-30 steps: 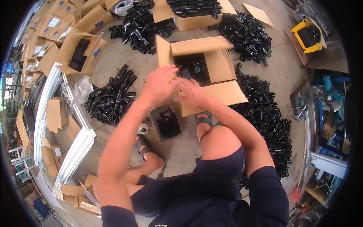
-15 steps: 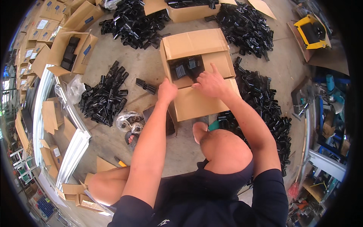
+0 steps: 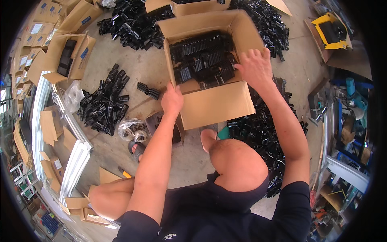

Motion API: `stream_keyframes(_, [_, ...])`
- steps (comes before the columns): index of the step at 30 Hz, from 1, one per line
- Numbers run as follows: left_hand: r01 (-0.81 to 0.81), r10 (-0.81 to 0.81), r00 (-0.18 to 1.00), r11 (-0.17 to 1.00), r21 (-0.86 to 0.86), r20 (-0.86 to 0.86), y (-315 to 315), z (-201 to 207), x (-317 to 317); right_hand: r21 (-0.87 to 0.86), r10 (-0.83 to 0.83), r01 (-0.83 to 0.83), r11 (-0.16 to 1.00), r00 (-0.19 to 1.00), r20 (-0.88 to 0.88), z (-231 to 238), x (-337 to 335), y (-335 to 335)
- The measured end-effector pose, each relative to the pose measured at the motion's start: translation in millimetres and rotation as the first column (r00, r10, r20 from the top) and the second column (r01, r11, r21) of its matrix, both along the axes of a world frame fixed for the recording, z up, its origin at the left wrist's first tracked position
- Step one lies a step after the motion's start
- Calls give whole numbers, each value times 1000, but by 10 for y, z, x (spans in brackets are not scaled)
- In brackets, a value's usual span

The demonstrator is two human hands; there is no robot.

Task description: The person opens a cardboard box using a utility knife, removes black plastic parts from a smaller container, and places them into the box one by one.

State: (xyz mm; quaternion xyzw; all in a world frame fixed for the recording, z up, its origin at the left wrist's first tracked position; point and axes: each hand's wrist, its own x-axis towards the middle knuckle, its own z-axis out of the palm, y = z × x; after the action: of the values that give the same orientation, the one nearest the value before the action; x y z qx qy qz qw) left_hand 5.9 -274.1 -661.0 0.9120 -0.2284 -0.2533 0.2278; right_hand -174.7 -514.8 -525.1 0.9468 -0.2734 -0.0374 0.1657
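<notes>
In front of me stands an open cardboard box (image 3: 217, 107), its near flap folded down toward my knees. Black ribbed plastic parts (image 3: 205, 58) lie in rows inside it. My left hand (image 3: 172, 100) is closed on the box's near left corner, thumb up along the edge. At the right side my right hand (image 3: 255, 69) grips the raised right flap (image 3: 248, 34), with its thumb toward the box's inside. A small bundle of black parts (image 3: 148, 91) lies on the floor left of my left hand.
Piles of loose black parts lie at the left (image 3: 105, 101), the far left (image 3: 135, 26), the far right (image 3: 264, 26) and along the right (image 3: 262, 129). A clear plastic bag (image 3: 132, 130) and a small dark-filled box (image 3: 155, 121) sit near my foot. White metal profiles (image 3: 76, 169) run along the left.
The box's far and right flaps have swung up and outward, uncovering more black parts. My right hand has moved right from the box's middle to the right flap; my left stays at the corner.
</notes>
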Motion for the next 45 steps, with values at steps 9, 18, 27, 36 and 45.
stream_keyframes(9, [291,-314,943,937,-192,-107,216,137,69,621,-504,304,723,847,173,-1251,-358,-331])
stream_keyframes(18, [292,-301,927,954,71,223,171,-37,-47,208,-85,4,978,919,385,-807,184,-53])
stream_keyframes(27, [196,-209,967,976,99,148,95,67,-143,224,-41,-74,972,883,468,-931,431,-250])
stream_keyframes(36, [142,-144,986,989,27,87,85,127,-164,108,101,-144,984,937,333,-822,1483,-974])
stream_keyframes(45, [106,-104,994,986,-126,21,88,48,-129,416,137,-202,887,974,181,-1505,1934,-1278])
